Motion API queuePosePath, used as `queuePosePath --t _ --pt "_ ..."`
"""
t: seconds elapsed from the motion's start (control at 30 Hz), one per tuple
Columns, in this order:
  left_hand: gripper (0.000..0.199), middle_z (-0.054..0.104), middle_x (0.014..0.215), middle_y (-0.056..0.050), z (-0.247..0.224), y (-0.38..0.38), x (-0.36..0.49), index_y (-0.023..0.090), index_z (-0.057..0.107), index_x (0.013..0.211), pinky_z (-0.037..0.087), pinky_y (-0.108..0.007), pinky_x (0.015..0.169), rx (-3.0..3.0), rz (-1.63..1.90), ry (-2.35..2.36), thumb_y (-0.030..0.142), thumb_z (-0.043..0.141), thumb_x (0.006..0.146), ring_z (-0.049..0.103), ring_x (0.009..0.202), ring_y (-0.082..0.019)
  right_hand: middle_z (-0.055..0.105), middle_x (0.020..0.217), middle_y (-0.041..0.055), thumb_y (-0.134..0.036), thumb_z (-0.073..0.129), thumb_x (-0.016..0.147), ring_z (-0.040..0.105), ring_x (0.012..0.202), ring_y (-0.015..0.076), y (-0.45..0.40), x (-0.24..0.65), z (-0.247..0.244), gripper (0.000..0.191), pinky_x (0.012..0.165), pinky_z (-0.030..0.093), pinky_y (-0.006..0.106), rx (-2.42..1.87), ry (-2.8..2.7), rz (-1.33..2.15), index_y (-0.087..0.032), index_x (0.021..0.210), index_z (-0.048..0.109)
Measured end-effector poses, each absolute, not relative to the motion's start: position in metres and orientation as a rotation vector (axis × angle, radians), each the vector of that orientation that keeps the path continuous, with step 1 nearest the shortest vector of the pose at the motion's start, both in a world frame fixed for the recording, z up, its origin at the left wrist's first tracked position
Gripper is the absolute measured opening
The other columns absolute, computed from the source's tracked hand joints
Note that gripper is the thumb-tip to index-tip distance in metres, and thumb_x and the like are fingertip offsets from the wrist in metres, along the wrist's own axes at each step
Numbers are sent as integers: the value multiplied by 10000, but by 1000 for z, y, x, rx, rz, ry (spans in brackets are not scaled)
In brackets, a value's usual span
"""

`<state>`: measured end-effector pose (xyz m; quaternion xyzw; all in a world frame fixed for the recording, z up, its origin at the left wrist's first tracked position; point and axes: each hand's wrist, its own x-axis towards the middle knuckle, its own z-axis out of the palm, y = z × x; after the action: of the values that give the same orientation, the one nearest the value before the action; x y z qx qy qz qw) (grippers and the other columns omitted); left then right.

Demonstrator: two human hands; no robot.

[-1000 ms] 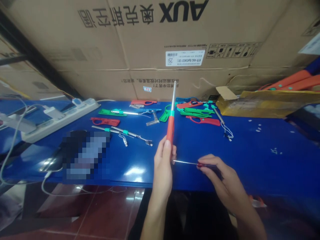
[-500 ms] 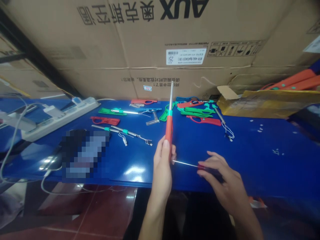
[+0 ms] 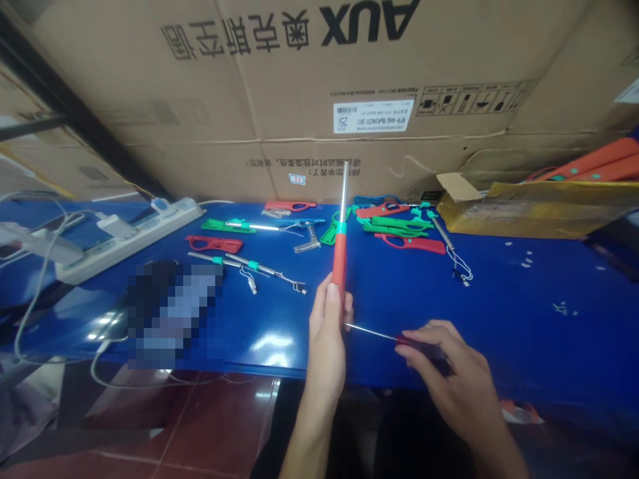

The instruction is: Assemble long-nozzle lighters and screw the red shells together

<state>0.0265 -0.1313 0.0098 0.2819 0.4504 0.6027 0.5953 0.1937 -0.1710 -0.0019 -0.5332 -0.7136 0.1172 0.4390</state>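
Note:
Wrapped round the handle of a red long-necked lighter (image 3: 340,256) is my left hand (image 3: 327,326); the lighter stands upright, its metal tube pointing away and a green collar at the tube's base. My right hand (image 3: 444,359) grips a screwdriver (image 3: 374,331) by its dark red handle. The thin shaft points left, and its tip meets the lighter's right side near the lower end. My fingers hide that end, so I cannot see what the tip sits in. Behind the hands lie red lighter shells (image 3: 409,243), green shells (image 3: 394,225) and metal tubes with wires (image 3: 264,269).
A large cardboard box (image 3: 289,100) walls off the back of the blue table (image 3: 399,286). At the right is a taped carton (image 3: 539,209) holding red lighters (image 3: 594,163). A power strip (image 3: 130,239) with cables and a blurred phone-like object (image 3: 180,313) are at the left.
The fingers of my right hand have drawn closer round the screwdriver handle, which sits slightly lower. My left hand keeps its grip on the lighter. The whole view has shifted a little.

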Motion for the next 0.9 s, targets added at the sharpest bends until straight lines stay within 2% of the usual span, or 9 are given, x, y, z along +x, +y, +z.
queuePosePath --t 0.13,0.3,0.37,0.53,0.63,0.7,0.77,0.83,0.9 --pt "504 580 932 -27 7 -132 26 229 609 1297 422 -198 680 631 1384 1085 600 585 958 521 763 -100 672 682 -26 -328 621 978 629 586 142 -172 190 3 149 554 491 251 -1350 -1830 257 -249 854 648" --pt "520 590 920 -24 7 -131 28 226 622 1295 427 -198 675 643 1403 1084 610 598 945 528 748 -98 748 947 2 -336 619 973 728 818 154 -179 195 -2 139 729 561 232 -1321 -1842 365 -271 1096 617" --pt "509 597 956 -36 7 -131 29 226 632 1283 443 -199 708 645 1416 1089 605 604 943 552 791 -107 749 962 3 -332 596 987 733 808 145 -180 196 -5 127 717 565 215 -1330 -1792 443 -273 1097 616" --pt "425 572 936 -23 8 -131 28 233 653 1220 454 -193 745 667 1428 1053 569 588 968 555 817 -106 656 625 -56 -439 609 978 576 459 101 -175 191 1 215 485 465 194 -1483 -1723 455 -250 888 660" --pt "388 551 911 -9 8 -132 27 230 644 1176 454 -191 743 655 1460 1020 557 580 977 538 793 -99 565 508 -67 -465 560 998 517 406 97 -172 190 5 334 456 429 204 -1511 -1820 426 -241 764 636" --pt "399 539 884 -4 8 -132 27 228 637 1183 443 -185 715 660 1461 1022 565 569 981 521 766 -94 674 659 -46 -431 573 996 640 544 111 -173 192 3 205 542 497 188 -1469 -1823 466 -253 957 667" --pt "431 538 862 -3 8 -132 29 224 631 1219 430 -181 684 678 1451 1047 577 561 981 507 742 -93 749 950 4 -377 593 988 731 801 135 -175 193 -1 219 694 561 195 -1395 -1758 517 -272 1181 604" --pt "464 562 889 -16 8 -131 30 219 626 1254 433 -182 682 696 1442 1075 584 572 972 518 753 -97 733 1078 32 -332 583 992 735 897 139 -176 194 -5 204 757 575 209 -1320 -1704 557 -279 1189 578" --pt "488 589 946 -34 8 -130 31 215 632 1262 451 -189 710 692 1447 1084 592 594 955 543 790 -107 733 978 22 -328 586 991 731 802 131 -176 193 -6 104 706 573 200 -1299 -1679 580 -269 1072 615"
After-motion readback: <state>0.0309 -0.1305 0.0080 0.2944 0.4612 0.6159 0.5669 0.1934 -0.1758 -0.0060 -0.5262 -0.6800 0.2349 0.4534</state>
